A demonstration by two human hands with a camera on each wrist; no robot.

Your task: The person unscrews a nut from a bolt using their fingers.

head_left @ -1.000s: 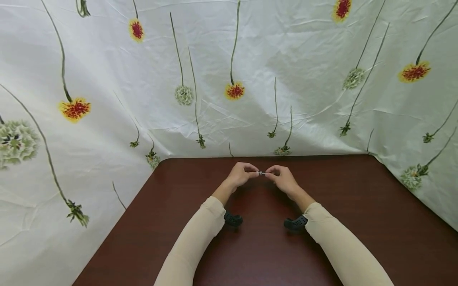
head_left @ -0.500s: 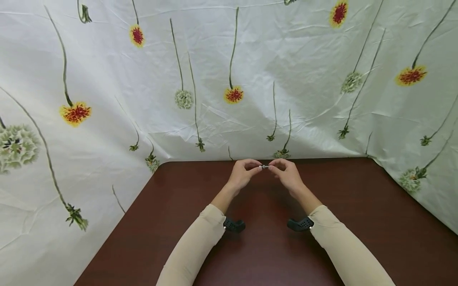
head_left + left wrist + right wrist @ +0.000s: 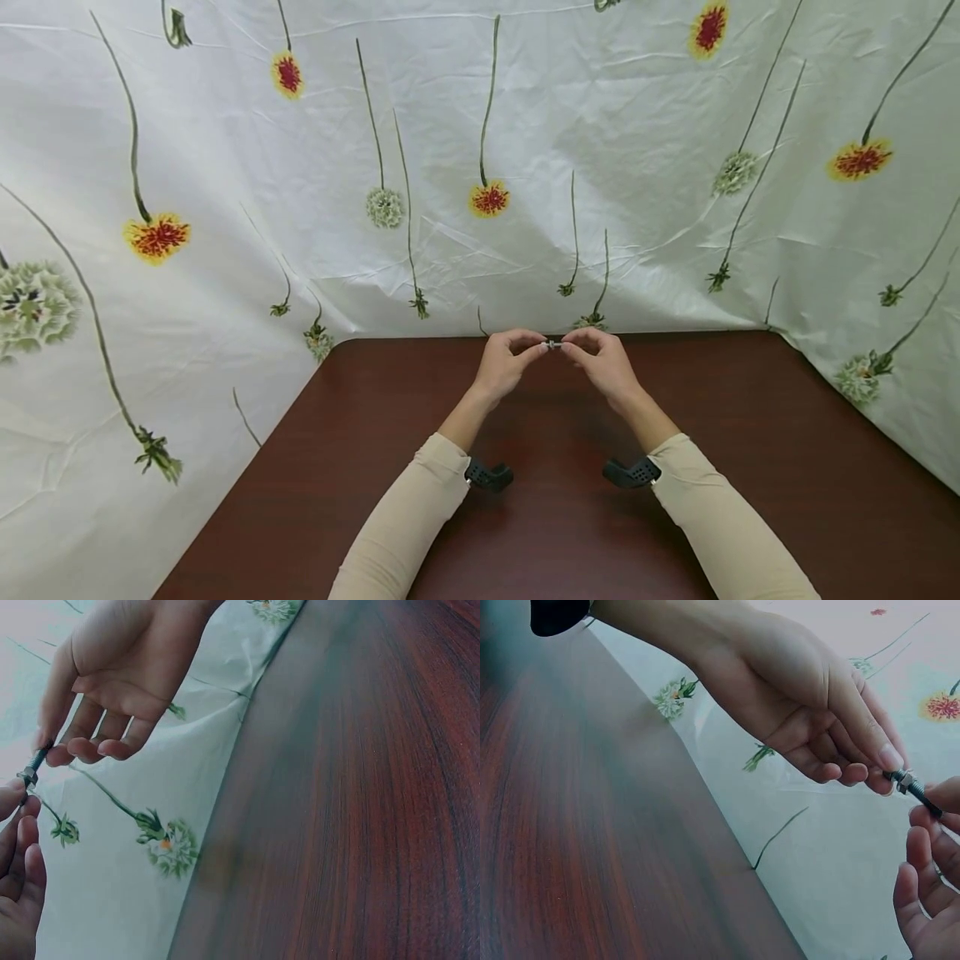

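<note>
A small metal bolt [image 3: 556,344] with a nut [image 3: 906,781] on its shaft is held level between both hands, near the table's far edge in the head view. My left hand [image 3: 501,367] pinches the end close to the nut with thumb and fingertips. From the other side my right hand [image 3: 611,371] pinches the opposite end of the shaft. In the left wrist view the threads show between the nut and the right fingertips [image 3: 58,755]. Both ends of the bolt are hidden in the fingers.
The dark red-brown table [image 3: 555,517] spreads under both forearms. A white cloth [image 3: 450,150] printed with flowers hangs behind its far edge and along the sides. A dark wrist mount [image 3: 489,476] sits on the left wrist, another wrist mount [image 3: 632,472] on the right.
Both hands, with the bolt between them, have shifted slightly upward and toward the table's far edge. The head view has tilted a little. Both pinches on the bolt stay.
</note>
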